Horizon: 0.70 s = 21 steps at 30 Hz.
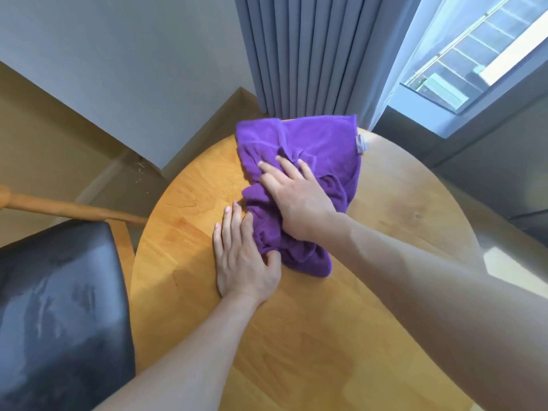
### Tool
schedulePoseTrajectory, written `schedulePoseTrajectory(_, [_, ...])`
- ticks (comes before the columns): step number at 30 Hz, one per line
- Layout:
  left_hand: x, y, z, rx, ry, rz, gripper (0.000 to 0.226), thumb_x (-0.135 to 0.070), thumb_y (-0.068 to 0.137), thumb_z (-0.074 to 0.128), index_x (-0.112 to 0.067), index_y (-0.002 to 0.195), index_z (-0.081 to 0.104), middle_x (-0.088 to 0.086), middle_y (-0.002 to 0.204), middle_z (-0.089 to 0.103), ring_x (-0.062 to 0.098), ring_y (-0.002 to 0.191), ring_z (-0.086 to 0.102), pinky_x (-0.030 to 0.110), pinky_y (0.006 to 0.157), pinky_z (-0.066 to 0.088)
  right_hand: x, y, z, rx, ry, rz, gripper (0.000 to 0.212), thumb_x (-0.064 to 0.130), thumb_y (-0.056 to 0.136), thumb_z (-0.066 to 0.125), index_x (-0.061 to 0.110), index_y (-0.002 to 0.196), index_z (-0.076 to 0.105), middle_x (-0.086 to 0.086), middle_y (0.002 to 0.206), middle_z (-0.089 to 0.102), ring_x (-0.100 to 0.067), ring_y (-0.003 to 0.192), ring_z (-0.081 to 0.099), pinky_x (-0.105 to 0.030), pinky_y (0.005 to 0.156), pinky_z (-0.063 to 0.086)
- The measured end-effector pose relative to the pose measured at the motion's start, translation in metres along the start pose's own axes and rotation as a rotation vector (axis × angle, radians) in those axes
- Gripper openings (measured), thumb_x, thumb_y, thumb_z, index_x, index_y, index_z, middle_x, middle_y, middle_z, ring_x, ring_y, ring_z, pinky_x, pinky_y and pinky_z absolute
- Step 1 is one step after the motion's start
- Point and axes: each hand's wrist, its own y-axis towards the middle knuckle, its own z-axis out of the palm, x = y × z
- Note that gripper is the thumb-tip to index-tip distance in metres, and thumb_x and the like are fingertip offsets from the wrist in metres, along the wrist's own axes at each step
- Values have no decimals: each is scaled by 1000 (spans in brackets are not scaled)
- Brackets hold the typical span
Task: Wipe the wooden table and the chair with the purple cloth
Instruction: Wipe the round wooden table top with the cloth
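- Two bare hands work on the round, honey-coloured wooden surface (341,307).
- Right hand (296,197) presses flat, fingers spread, on the crumpled purple terry cloth (320,143) near the far edge.
- Left hand (243,259) lies flat, thumb touching the cloth's bunched near end.
- Glossy black padded chair seat (59,307) sits left.

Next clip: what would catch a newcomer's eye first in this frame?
The purple cloth, bunched on the far side of the round wooden table, stands out most. The right hand presses flat on it; the left hand lies beside it, thumb touching its edge. A black-seated chair sits at left.
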Motion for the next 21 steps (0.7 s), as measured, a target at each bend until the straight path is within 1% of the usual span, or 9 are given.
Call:
schedulePoseTrajectory(3, [1,0,1,-10,1,9,84,-40,74,44,-5,150,42,12,170,22,25,160,11,52,128,12,-23,-40,-4,42,45,-97,89,4,71,63,22,152,31,2,165,25,-29,151,22,-47,121,21])
schedulePoseTrajectory(5, [2,0,1,1,6,7,83,-40,75,45,-8,152,39,11,171,20,24,160,10,52,128,12,-51,-63,-11,29,91,-33,106,2,63,63,24,159,23,-3,164,24,-31,147,30,-45,118,30])
schedulePoseTrajectory(6, [1,1,1,7,10,-1,82,-39,76,44,-9,153,38,10,171,19,24,160,9,51,128,12,-67,-66,-16,6,99,52,110,6,60,62,22,160,18,-8,165,21,-34,147,29,-47,119,29])
schedulePoseTrajectory(9, [-1,2,1,19,15,-17,79,-38,79,42,-11,154,36,9,171,18,22,160,7,51,128,11,-86,-39,-24,60,14,334,116,34,56,52,15,161,6,-16,168,4,-36,155,5,-57,125,4])
schedulePoseTrajectory(11, [1,2,2,23,20,-16,79,-38,80,42,-12,154,36,8,172,17,22,160,6,50,129,10,-69,-9,-21,93,4,384,114,44,61,47,12,161,2,-15,169,-3,-36,156,-4,-60,123,-2])
schedulePoseTrajectory(14, [2,1,3,24,40,-7,84,-44,77,44,-8,153,37,12,170,20,24,160,8,50,129,11,-25,21,-8,68,0,193,109,47,70,53,14,162,5,-10,171,1,-32,157,1,-62,123,3])
schedulePoseTrajectory(17, [-1,1,3,-6,32,-17,84,-41,72,44,5,143,46,22,159,39,32,158,19,52,128,14,4,17,2,75,2,-33,98,44,79,60,20,162,13,-3,171,10,-26,156,9,-58,124,5])
schedulePoseTrajectory(19, [-1,0,2,-14,16,-15,82,-38,71,45,5,140,47,23,158,40,32,157,21,53,128,16,-3,0,2,84,55,-97,93,36,78,56,22,161,18,1,169,17,-22,155,14,-53,126,5])
schedulePoseTrajectory(21, [0,0,1,-14,8,2,83,-36,70,46,0,145,45,18,165,32,29,158,18,52,128,15,-29,-24,-1,63,117,-142,86,32,76,43,22,160,23,3,167,23,-20,154,18,-48,127,6])
